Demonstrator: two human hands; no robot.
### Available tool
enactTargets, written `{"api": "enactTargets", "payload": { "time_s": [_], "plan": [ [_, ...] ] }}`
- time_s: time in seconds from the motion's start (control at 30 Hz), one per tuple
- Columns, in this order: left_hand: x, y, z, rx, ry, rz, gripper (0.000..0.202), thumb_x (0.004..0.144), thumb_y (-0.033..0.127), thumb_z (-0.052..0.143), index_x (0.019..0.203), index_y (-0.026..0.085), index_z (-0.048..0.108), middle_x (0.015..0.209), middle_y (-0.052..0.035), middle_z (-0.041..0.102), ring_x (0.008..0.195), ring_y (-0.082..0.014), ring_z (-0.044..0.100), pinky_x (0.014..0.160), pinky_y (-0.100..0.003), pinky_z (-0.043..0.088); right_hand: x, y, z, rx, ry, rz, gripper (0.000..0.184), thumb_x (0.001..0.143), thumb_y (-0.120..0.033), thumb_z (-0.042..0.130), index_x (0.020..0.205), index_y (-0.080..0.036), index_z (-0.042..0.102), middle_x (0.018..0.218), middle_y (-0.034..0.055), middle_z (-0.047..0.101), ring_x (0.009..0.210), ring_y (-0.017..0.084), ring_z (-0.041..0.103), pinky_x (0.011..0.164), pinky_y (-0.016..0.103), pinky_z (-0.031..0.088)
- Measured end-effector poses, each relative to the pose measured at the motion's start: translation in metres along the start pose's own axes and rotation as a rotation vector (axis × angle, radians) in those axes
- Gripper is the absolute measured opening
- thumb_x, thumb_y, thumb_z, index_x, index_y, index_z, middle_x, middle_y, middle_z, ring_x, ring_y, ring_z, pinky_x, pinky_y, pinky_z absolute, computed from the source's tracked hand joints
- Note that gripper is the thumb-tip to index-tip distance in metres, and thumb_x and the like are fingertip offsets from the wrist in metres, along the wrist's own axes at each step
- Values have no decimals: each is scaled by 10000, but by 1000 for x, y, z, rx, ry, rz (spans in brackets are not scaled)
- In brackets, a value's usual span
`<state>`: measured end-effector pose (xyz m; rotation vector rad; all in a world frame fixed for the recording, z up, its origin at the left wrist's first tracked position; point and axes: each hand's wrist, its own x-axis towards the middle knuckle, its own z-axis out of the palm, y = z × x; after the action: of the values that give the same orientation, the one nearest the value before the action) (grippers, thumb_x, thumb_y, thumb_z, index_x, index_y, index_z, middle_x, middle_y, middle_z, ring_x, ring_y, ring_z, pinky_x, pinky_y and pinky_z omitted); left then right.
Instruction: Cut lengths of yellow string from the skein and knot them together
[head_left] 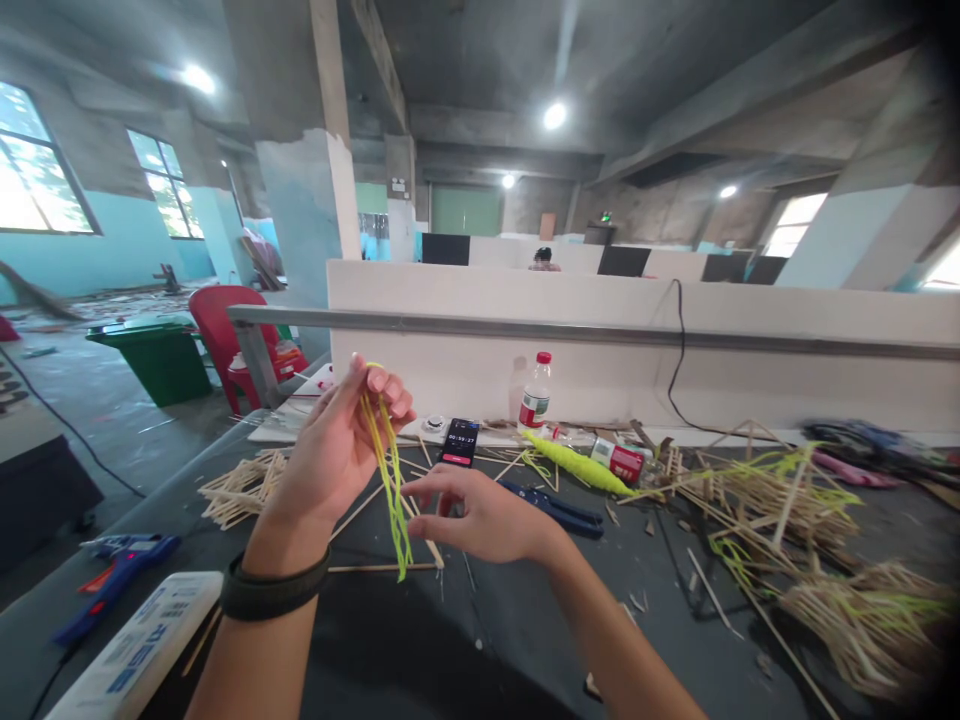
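My left hand (341,445) is raised over the dark table (465,640) with its fingers closed on a bunch of yellow-green strings (390,480) that hang down from it. A black band sits on that wrist. My right hand (480,515) is beside the strings, its thumb and fingers pinched together near their lower part and near a thin wooden stick (420,530). What the pinch holds is too small to make out. Wooden sticks (240,485) lie in a pile just left of my left hand.
A phone showing a timer (459,442), a plastic bottle (534,395), a yellow-green string roll (577,463) and blue pliers (555,508) lie beyond my hands. Stick-and-string tangles (810,540) cover the right side. A blue glue gun (120,570) and a white box (139,650) sit left.
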<state>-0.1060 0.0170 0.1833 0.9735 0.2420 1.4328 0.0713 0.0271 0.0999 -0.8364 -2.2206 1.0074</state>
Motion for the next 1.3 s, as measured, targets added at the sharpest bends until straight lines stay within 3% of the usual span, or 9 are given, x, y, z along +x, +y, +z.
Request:
{"api": "enactTargets", "payload": {
  "time_s": [0.1,0.17,0.27,0.57,0.67,0.77,0.87,1.07,1.3],
  "plan": [
    [0,-3,1,3,-18,-5,319,970,320,558,698,157,589,690,17,534,645,-107,553,693,-250,525,5,-5,13,43,36,-57,302,886,-496,656,953,-211,729,774,-14,589,648,113,475,616,261,407],
    [-1,-3,1,6,-30,-8,322,978,318,541,705,156,590,697,14,537,653,-108,555,695,-251,528,8,-4,19,67,38,-66,322,906,-492,630,810,-191,698,675,-33,524,598,101,419,571,257,358],
    [-1,-3,1,13,-30,-8,341,994,311,504,703,156,591,693,12,532,653,-110,554,696,-254,531,9,0,21,115,19,-7,404,937,-520,567,743,-181,673,563,-50,443,523,92,373,502,257,298],
    [0,-2,0,8,-11,0,382,1018,302,435,699,162,590,692,12,523,648,-115,551,684,-261,540,8,4,19,177,-21,4,339,895,-496,636,816,-178,724,558,-56,451,505,86,356,481,254,285],
    [0,-2,1,17,-14,-13,371,1001,319,484,679,166,588,687,14,521,645,-113,545,683,-254,535,7,-2,18,208,63,-6,314,843,-465,712,992,-190,740,660,-51,509,546,81,360,513,249,308],
    [-2,-3,1,49,-39,-25,364,990,325,514,667,171,579,695,10,529,662,-117,548,692,-247,527,6,-8,16,281,151,6,365,825,-463,731,1076,-198,726,658,-58,472,544,80,333,499,246,279],
    [-4,-5,2,83,-82,-44,360,989,339,515,676,173,575,722,-2,550,703,-125,565,716,-245,521,5,-12,17,324,200,7,364,841,-486,706,1053,-191,718,637,-55,463,528,82,335,477,244,249],
    [-4,-7,2,111,-75,-36,346,956,374,578,668,180,574,730,-10,563,702,-129,573,704,-252,518,7,-12,21,226,244,-9,335,857,-515,670,895,-186,717,649,-29,530,537,88,370,501,246,303],
    [-3,-8,2,103,-89,-36,359,981,359,534,671,182,569,729,-7,562,701,-122,574,710,-250,517,7,-12,20,204,250,-40,332,902,-494,618,896,-183,731,657,-28,548,512,79,332,476,248,256]
  ]
}}
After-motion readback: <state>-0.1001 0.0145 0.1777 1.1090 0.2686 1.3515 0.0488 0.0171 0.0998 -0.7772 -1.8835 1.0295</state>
